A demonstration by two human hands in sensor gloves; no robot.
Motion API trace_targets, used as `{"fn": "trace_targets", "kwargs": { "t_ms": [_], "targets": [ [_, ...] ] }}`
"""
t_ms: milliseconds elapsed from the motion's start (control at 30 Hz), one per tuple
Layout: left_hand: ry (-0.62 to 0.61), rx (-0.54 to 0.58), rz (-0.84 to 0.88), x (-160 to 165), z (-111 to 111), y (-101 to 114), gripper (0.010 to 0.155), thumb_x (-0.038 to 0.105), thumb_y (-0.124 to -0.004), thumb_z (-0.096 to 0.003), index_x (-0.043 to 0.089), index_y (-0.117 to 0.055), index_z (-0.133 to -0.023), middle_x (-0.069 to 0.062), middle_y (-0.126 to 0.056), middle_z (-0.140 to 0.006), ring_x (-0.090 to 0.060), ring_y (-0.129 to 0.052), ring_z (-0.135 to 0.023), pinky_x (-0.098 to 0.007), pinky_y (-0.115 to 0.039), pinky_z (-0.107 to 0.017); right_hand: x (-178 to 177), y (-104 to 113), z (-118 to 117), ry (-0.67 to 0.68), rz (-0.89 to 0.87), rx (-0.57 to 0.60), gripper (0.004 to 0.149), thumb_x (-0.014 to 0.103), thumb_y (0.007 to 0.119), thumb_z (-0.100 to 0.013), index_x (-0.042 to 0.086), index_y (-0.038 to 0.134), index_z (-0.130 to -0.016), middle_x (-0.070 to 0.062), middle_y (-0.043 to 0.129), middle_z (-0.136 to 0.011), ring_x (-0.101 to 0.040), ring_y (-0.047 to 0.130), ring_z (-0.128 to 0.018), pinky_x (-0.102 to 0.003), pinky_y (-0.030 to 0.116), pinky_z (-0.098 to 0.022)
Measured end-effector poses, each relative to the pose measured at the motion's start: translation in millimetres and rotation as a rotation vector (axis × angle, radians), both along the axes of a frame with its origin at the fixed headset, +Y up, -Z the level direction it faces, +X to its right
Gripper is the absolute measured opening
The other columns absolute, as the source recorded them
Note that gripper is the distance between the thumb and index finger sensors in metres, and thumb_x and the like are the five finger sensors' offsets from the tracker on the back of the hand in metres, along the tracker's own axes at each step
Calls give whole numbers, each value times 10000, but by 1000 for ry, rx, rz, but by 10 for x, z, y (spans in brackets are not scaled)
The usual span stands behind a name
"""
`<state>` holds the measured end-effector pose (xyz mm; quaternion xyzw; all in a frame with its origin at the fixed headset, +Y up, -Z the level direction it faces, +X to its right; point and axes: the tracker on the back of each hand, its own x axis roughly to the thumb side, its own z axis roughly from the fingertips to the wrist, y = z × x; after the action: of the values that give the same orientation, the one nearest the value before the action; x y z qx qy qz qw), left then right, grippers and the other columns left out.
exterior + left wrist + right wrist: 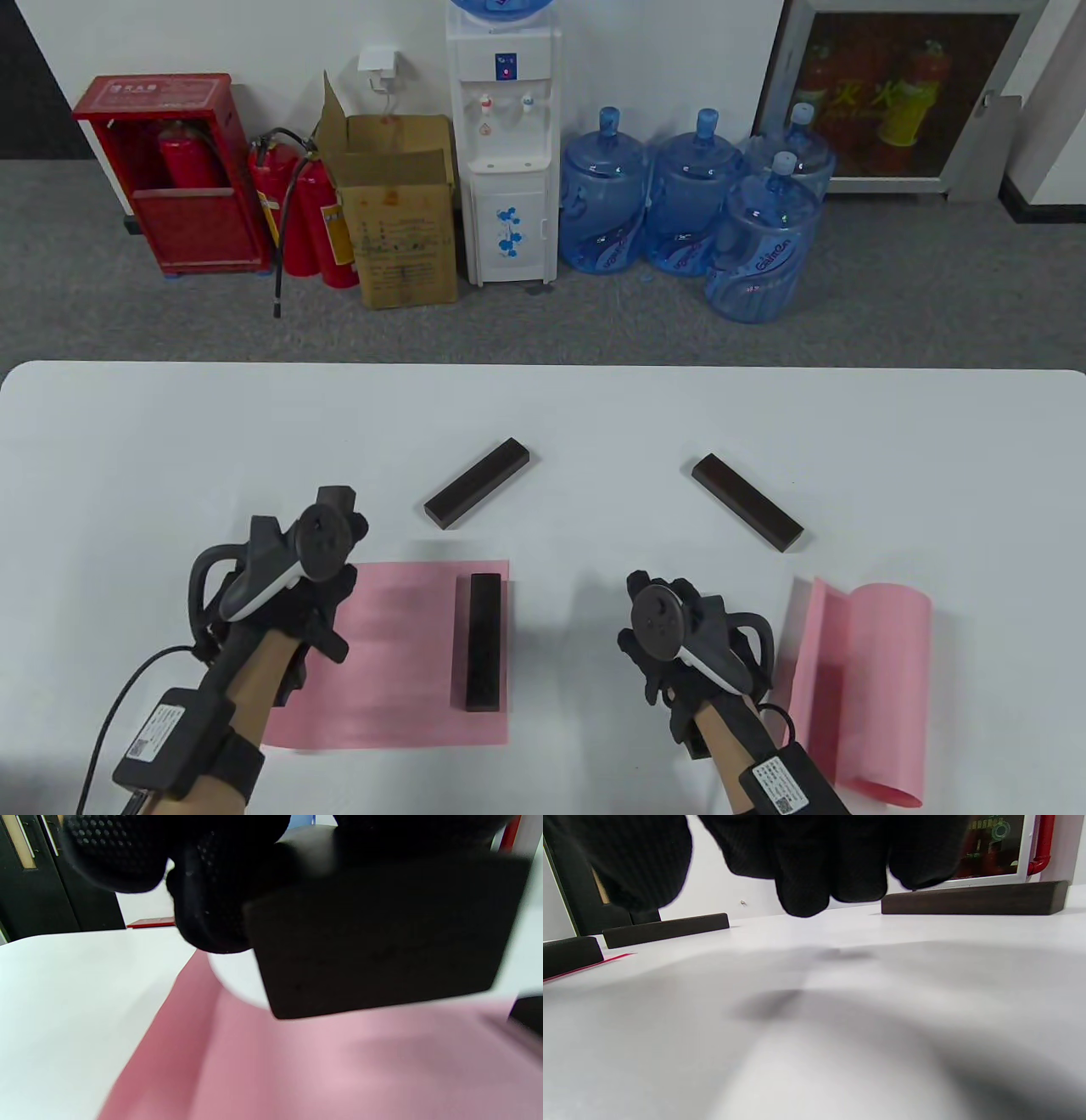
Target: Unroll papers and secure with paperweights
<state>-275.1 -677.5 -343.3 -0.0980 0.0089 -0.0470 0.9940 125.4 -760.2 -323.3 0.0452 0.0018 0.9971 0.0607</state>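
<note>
White table (170, 441) fills the lower half of the table view, with grey carpet and stored goods beyond its 12 o'clock edge. Left-hand fingers (212, 899) clamp the end of a dark wooden block (382, 938) held just above the flat pink sheet (399, 654); the left hand (288, 586) sits at that sheet's 9 o'clock edge. Right-hand fingers (806, 870) hang together and empty, close over bare table; the right hand (687, 637) lies between the two sheets. One block (484, 642) rests on the flat sheet's 3 o'clock edge, long axis 12 to 6. Two loose blocks lie farther back, one (478, 494) running 2 to 8, the other (747, 514) 10 to 4. A half-rolled pink sheet (865, 679) lies at 4 o'clock. Four blocks and two sheets show. A red cabinet (170, 170) holds a fire extinguisher (188, 157).
</note>
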Motion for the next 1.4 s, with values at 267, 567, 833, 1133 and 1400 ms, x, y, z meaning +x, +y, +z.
{"fn": "trace_targets", "kwargs": {
  "t_ms": [267,567,833,1133,1400],
  "targets": [
    [81,-132,-180,-266,99,-511,607,558,-734,-456,595,-543,-1031,-138,-880,-917,-264,-1004,-562,-513,-780,-528,5,-12,5,-1,5,-18,727,532,785,-364,262,623,-1020,-24,736,-1004,-310,732,-961,-522,656,-675],
    [117,-194,-241,-420,148,-754,597,555,-717,-466,588,-537,-1034,-136,-873,-936,-274,-987,-600,-522,-762,-547,17,-16,8,-12,14,-33,724,531,785,-365,263,628,-1019,-24,737,-1004,-313,733,-960,-524,653,-676],
    [124,-224,-344,-336,196,-767,611,569,-691,-475,574,-473,-1046,-138,-804,-1044,-309,-968,-706,-551,-738,-579,25,-12,12,-18,20,-42,724,535,777,-366,261,626,-1020,-28,737,-1004,-316,728,-962,-527,650,-677],
    [59,-50,-105,92,283,-259,687,605,-639,-484,540,-329,-1094,-115,-504,-1226,-411,-714,-1024,-610,-600,-709,15,-17,10,-13,32,-51,724,539,770,-369,262,624,-1021,-32,733,-1007,-320,726,-962,-529,648,-676],
    [-30,-9,187,608,243,-554,696,609,-628,-487,527,-310,-1101,-112,-468,-1238,-424,-640,-1069,-628,-560,-733,10,-4,20,-14,42,-52,727,539,770,-369,260,620,-1023,-33,727,-1010,-319,720,-965,-530,646,-676]
  ]
}}
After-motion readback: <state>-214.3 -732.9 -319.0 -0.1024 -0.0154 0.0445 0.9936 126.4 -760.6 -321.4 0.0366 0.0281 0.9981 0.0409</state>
